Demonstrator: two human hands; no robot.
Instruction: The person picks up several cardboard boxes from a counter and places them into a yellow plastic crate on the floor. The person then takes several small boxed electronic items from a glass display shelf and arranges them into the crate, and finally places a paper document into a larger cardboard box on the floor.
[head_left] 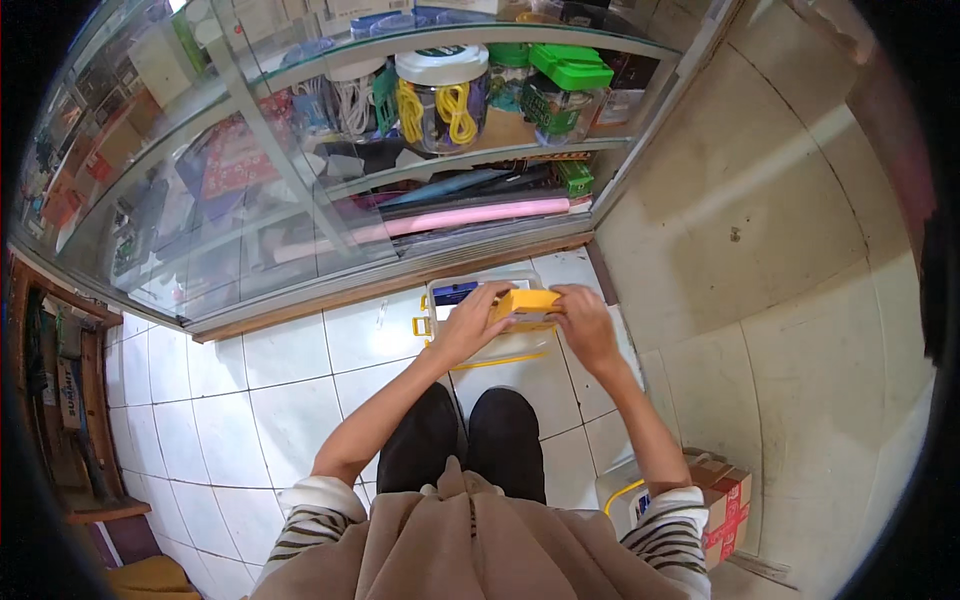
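Note:
Between my two hands is a small yellow box (530,300), held above a clear plastic container. My left hand (474,322) grips the box's left end, fingers along its side. At its right end, the fingertips of my right hand (586,322) pinch the edge. The clear container (487,356) rests on the floor in front of my knees, with yellow latches (422,326) on its left side. A dark blue item (455,293) lies in its far left part; my hands and the yellow box hide much of the rest inside.
A glass display case (400,262) stands just beyond the container, holding jars of cables (442,98) and a pink roll (480,216). A pale wall (740,300) bounds the right. Near my right elbow are a taped cardboard box (725,505) and another clear container (618,497).

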